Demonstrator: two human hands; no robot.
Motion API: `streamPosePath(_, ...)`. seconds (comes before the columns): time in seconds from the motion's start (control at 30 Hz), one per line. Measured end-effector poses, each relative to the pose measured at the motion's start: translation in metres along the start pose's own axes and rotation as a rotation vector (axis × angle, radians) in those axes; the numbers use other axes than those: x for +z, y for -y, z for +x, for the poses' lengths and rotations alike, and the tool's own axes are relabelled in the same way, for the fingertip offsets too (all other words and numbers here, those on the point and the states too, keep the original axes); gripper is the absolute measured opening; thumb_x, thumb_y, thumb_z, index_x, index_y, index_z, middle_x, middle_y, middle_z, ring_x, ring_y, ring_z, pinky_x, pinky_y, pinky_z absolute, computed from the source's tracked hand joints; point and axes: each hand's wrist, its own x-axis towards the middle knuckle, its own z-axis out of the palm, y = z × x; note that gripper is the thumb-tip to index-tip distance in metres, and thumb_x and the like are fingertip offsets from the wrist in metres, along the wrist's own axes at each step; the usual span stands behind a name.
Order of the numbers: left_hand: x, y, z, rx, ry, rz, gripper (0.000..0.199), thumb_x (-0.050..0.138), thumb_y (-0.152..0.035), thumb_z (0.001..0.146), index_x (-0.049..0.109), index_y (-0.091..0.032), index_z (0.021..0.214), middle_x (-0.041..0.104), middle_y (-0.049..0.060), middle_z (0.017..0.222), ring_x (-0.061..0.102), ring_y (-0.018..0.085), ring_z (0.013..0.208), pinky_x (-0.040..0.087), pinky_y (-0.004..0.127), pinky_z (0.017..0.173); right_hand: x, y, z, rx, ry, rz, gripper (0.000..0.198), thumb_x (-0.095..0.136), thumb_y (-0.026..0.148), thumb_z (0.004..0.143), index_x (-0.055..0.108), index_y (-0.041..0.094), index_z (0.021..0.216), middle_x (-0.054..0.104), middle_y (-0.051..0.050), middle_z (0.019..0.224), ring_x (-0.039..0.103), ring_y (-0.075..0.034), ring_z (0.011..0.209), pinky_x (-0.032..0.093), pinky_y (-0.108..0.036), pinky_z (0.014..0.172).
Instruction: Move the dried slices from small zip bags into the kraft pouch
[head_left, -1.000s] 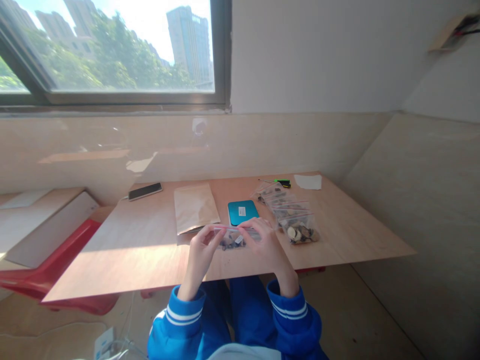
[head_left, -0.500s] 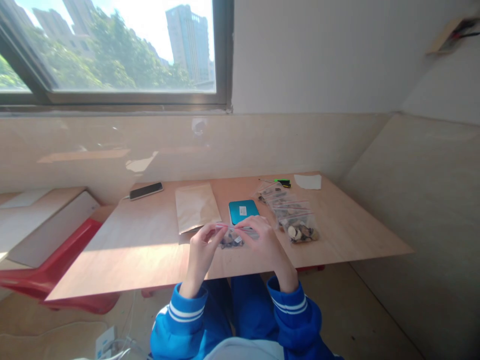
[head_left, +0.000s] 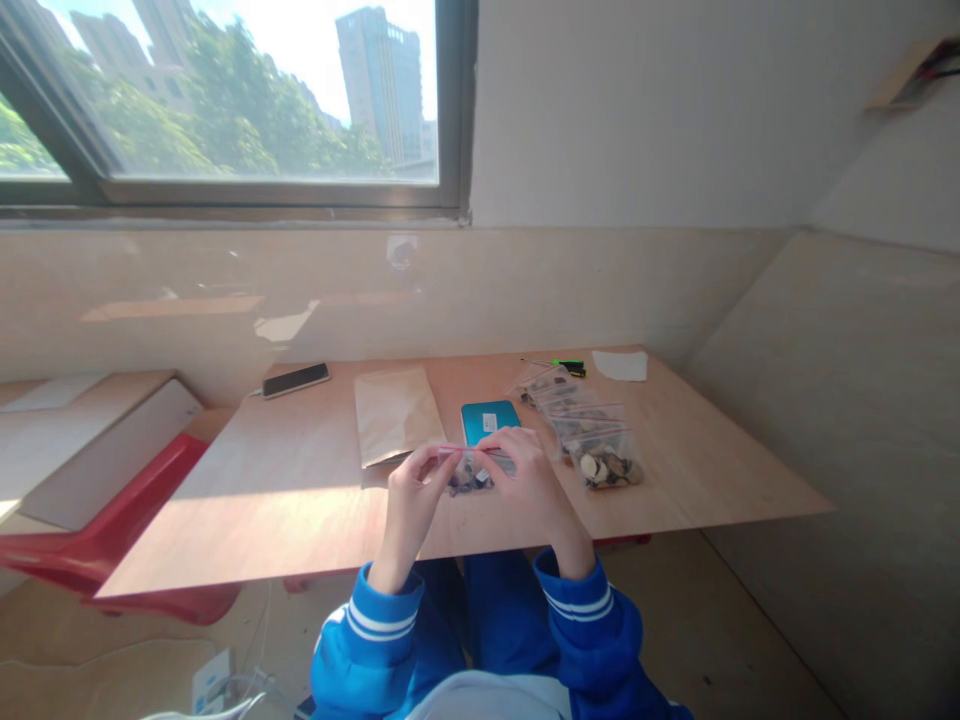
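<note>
No writing here comes out clear enough for me to read. A white label (head_left: pixel 490 423) sits on the lid of the teal case (head_left: pixel 472 412), its dark marks too small to make out. A small white tag (head_left: pixel 482 476) shows among the dark and pale pieces in the clear bag (head_left: pixel 461 480) between my hands, and I cannot read that either. I see no brand on the dark-screened phone (head_left: pixel 296 380) at the far left of the table (head_left: pixel 255 510).

My left hand (head_left: pixel 411 487) pinches the bag's red-edged top strip between thumb and forefinger, the other fingers curled in. My right hand (head_left: pixel 529 480) pinches the same strip just to the right, thumb and forefinger drawn together, its back covering the bag's right part. My two thumbs are near each other along the strip. The bag is at the near middle of the table, on the near side of the teal case; I cannot tell whether its bottom touches the wood.

Left of the teal case lies a brown paper envelope (head_left: pixel 397 410). To the right, more clear bags (head_left: pixel 581 410) of pieces overlap in a row running away from me, the nearest bag (head_left: pixel 609 466) holding pale and dark discs. Past them lie a green-and-black tool (head_left: pixel 568 364) and a white paper (head_left: pixel 620 367).
</note>
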Motion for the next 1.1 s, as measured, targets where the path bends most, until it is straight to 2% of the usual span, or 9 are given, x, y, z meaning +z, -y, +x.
streamPosePath(0.17,0.004,0.000,-0.002,0.009,0.013,0.057,0.020,0.062,-0.037,0.082,0.069,-0.019,0.085,0.073,0.004,0.083,0.067,0.018,0.079,0.052,0.028,0.072,0.011,-0.002,-0.003,0.029,0.014,-0.062,0.012,0.046,0.016,0.093,0.054,0.020,0.086,0.063,-0.005,0.087,0.056,-0.022,0.084,0.039,-0.037,0.080)
streamPosePath(0.37,0.005,0.000,-0.004,0.039,-0.011,0.142,0.017,0.061,-0.035,0.083,0.066,-0.019,0.083,0.072,0.003,0.081,0.066,0.017,0.078,0.051,0.027,0.071,0.020,0.001,-0.003,0.064,0.007,-0.101,0.018,0.041,0.007,0.089,0.050,0.021,0.083,0.059,-0.006,0.084,0.054,-0.024,0.083,0.039,-0.037,0.078)
streamPosePath(0.63,0.003,0.004,-0.009,0.078,-0.123,0.190,0.016,0.060,-0.034,0.083,0.065,-0.020,0.086,0.072,0.004,0.085,0.067,0.016,0.078,0.051,0.025,0.067,0.021,0.010,-0.003,0.042,0.028,0.098,0.010,0.045,0.014,0.092,0.051,0.021,0.092,0.062,-0.004,0.090,0.056,-0.020,0.086,0.040,-0.033,0.079)
streamPosePath(0.77,0.002,0.006,-0.009,0.079,-0.120,0.171,0.017,0.060,-0.036,0.084,0.065,-0.019,0.086,0.071,0.004,0.084,0.067,0.016,0.077,0.052,0.026,0.068,0.018,0.011,-0.002,0.064,0.039,0.128,0.005,0.052,0.018,0.092,0.055,0.022,0.092,0.064,-0.002,0.089,0.057,-0.019,0.086,0.040,-0.033,0.081)
streamPosePath(0.9,0.002,0.007,-0.009,0.071,-0.086,0.163,0.018,0.057,-0.035,0.086,0.065,-0.019,0.088,0.071,0.004,0.087,0.066,0.015,0.079,0.051,0.026,0.070,0.020,0.008,0.000,0.096,0.026,0.107,0.008,0.054,0.018,0.092,0.058,0.023,0.087,0.066,0.000,0.084,0.059,-0.018,0.082,0.039,-0.031,0.078)
streamPosePath(1.1,0.003,0.006,-0.010,0.049,-0.103,0.136,0.017,0.057,-0.036,0.086,0.065,-0.020,0.086,0.070,0.002,0.084,0.064,0.015,0.077,0.051,0.025,0.069,0.032,0.001,0.000,0.081,-0.020,-0.069,0.016,0.053,0.022,0.093,0.059,0.021,0.078,0.066,-0.001,0.078,0.058,-0.019,0.076,0.035,-0.031,0.072)
